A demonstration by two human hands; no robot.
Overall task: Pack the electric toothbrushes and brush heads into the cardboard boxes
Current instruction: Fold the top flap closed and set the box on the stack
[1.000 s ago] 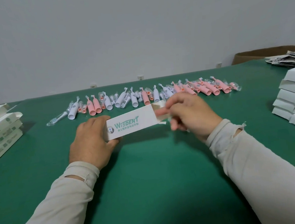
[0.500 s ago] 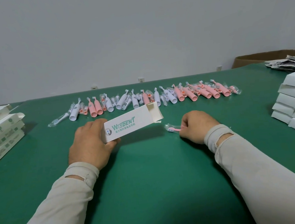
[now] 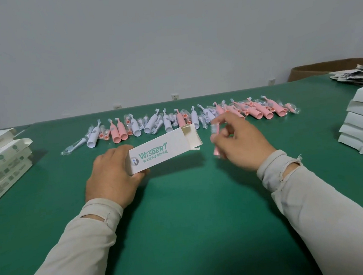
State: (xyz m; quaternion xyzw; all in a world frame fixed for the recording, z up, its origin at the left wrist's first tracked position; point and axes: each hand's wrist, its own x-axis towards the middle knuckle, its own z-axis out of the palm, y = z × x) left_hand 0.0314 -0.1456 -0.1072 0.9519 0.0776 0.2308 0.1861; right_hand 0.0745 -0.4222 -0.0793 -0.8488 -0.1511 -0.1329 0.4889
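Two hands work above the green table point(image 3: 184, 225): the left hand point(image 3: 111, 176) grips a white printed cardboard box point(image 3: 162, 152), end flap open, while the right hand point(image 3: 240, 145) pinches a pink wrapped brush head point(image 3: 216, 138) just beside that opening.

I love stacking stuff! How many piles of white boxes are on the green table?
2: the left pile at the left edge of the table and the right pile at its right edge. More may sit out of view.

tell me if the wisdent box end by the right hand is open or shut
Open: the white box has its end flaps folded out, facing the right hand.
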